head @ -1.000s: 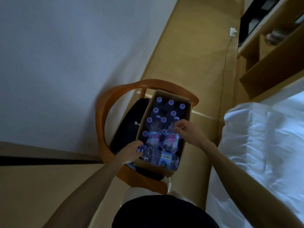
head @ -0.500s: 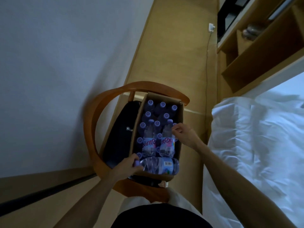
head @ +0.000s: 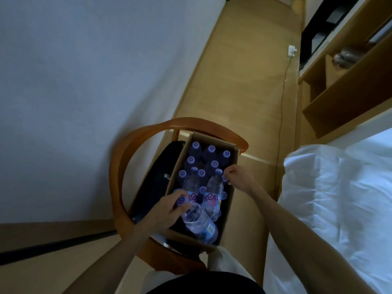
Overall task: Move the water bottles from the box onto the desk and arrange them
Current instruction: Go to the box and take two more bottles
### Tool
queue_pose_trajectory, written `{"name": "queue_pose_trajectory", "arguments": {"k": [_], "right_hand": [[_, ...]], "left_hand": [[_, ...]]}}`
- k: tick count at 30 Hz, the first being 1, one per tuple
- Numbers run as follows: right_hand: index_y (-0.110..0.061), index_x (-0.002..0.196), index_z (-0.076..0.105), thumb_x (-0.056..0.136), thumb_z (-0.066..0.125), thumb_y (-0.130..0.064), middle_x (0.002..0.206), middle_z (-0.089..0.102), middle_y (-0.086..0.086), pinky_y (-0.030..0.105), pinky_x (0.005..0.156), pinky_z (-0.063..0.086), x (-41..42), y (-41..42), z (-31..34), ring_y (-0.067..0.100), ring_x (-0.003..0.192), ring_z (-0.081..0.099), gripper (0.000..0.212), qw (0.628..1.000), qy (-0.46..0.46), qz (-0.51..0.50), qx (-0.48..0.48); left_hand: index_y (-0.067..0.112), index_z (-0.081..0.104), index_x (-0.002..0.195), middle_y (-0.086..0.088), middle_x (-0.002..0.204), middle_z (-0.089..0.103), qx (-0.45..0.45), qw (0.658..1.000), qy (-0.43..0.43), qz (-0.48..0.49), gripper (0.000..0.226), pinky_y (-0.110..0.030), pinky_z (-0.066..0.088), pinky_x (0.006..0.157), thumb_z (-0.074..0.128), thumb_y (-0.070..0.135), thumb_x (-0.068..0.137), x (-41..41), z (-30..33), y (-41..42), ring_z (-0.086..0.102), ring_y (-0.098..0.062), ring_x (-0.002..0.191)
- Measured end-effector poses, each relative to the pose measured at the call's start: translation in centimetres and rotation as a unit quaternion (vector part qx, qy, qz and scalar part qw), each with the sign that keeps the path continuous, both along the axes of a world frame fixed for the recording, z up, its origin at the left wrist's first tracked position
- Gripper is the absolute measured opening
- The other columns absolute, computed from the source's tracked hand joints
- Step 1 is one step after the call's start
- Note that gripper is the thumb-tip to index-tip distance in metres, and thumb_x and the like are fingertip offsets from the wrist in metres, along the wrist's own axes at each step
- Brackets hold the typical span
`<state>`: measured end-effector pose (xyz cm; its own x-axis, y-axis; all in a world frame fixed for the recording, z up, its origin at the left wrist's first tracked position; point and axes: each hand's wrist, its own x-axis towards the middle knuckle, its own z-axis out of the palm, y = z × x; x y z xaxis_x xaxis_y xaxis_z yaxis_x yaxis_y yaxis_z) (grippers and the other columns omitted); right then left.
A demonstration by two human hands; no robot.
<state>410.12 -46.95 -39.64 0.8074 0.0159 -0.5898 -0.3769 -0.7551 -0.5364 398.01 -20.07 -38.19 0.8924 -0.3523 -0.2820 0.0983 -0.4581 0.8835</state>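
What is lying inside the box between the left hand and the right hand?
In the head view, two bottles lying on top of the upright ones fill the stretch between the left hand and right hand.

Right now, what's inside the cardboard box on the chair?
The cardboard box holds upright water bottles with purple caps, plus two lying on top. The left hand grips one bottle by its neck; the right hand pinches a cap. The box floor is hidden.

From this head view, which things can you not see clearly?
- Desk: not shown, outside the head view.
- Lower bottles in the box: hidden by the bottles lying on top.
- Right hand grip: fingertips too small and dark to judge.
- Shelf item: blurred.
- Chair seat: covered by box and bag.
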Motion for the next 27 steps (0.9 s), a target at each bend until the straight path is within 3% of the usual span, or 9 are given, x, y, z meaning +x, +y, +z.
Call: {"name": "queue_pose_trajectory", "arguments": {"k": [5, 9, 12, 16, 22, 24, 27], "right_hand": [[-0.023, 0.072, 0.066, 0.089, 0.054, -0.03, 0.075, 0.065, -0.007, 0.026, 0.063, 0.044, 2.7, -0.8, -0.9, 0.012, 0.072, 0.062, 0.022, 0.998, 0.015, 0.062, 0.003], [-0.02, 0.064, 0.059, 0.095, 0.054, -0.031, 0.068, 0.062, 0.0, 0.028, 0.062, 0.044, 4.6, -1.1, -2.4, 0.019, 0.071, 0.062, 0.033, 0.991, 0.045, 0.123, -0.01], [-0.014, 0.08, 0.062, 0.099, 0.048, -0.038, 0.091, 0.067, 0.008, 0.032, 0.073, 0.047, 5.8, -1.1, -3.5, 0.025, 0.087, 0.064, 0.034, 0.984, 0.073, 0.163, -0.022], [0.001, 0.11, 0.066, 0.099, 0.045, -0.049, 0.11, 0.068, 0.019, 0.038, 0.082, 0.049, 7.0, -0.2, -5.2, 0.035, 0.102, 0.063, 0.055, 0.974, 0.102, 0.198, -0.041], [-0.002, 0.127, 0.057, 0.093, 0.054, -0.055, 0.126, 0.061, 0.014, 0.037, 0.089, 0.047, 7.0, 1.0, -7.9, 0.033, 0.11, 0.058, 0.064, 0.965, 0.171, 0.193, -0.042], [-0.002, 0.12, 0.058, 0.093, 0.057, -0.052, 0.114, 0.062, 0.014, 0.04, 0.085, 0.05, 7.1, 1.1, -8.0, 0.031, 0.097, 0.06, 0.057, 0.965, 0.191, 0.179, -0.028], [-0.004, 0.092, 0.06, 0.09, 0.062, -0.047, 0.071, 0.057, 0.009, 0.03, 0.055, 0.039, 7.3, 1.4, -7.0, 0.022, 0.059, 0.053, 0.043, 0.963, 0.192, 0.189, -0.012]], "left_hand": [[0.02, 0.055, 0.092, -0.007, 0.068, 0.054, -0.004, 0.995, -0.068, 0.067, 0.027, -0.03, 0.043, 0.058, 0.053, 0.047, 0.095, 1.6, 3.7, -1.3, 0.054, -0.022, 0.059], [0.028, 0.054, 0.084, 0.002, 0.068, 0.055, 0.006, 0.983, -0.104, 0.148, 0.017, -0.017, 0.041, 0.058, 0.059, 0.043, 0.09, 2.3, 5.6, -3.3, 0.052, -0.01, 0.058], [0.035, 0.054, 0.083, 0.012, 0.074, 0.058, 0.036, 0.966, -0.124, 0.223, 0.015, -0.009, 0.041, 0.061, 0.058, 0.049, 0.085, 1.9, 6.4, -4.3, 0.057, -0.006, 0.065], [0.033, 0.052, 0.084, 0.007, 0.078, 0.057, 0.079, 0.945, -0.134, 0.287, 0.019, -0.012, 0.043, 0.059, 0.057, 0.052, 0.083, 1.1, 6.9, -5.1, 0.058, -0.011, 0.068], [0.037, 0.052, 0.083, 0.017, 0.073, 0.056, 0.112, 0.912, -0.159, 0.362, 0.011, -0.007, 0.038, 0.052, 0.061, 0.043, 0.086, -0.1, 7.7, -5.3, 0.055, -0.004, 0.06], [0.038, 0.05, 0.083, 0.018, 0.07, 0.055, 0.116, 0.902, -0.173, 0.379, 0.012, -0.006, 0.035, 0.05, 0.061, 0.039, 0.088, -0.5, 8.1, -5.2, 0.054, -0.003, 0.056], [0.036, 0.051, 0.084, 0.021, 0.069, 0.057, 0.112, 0.889, -0.176, 0.407, 0.012, -0.005, 0.036, 0.049, 0.062, 0.036, 0.088, -1.0, 8.7, -5.0, 0.055, 0.0, 0.052]]}}
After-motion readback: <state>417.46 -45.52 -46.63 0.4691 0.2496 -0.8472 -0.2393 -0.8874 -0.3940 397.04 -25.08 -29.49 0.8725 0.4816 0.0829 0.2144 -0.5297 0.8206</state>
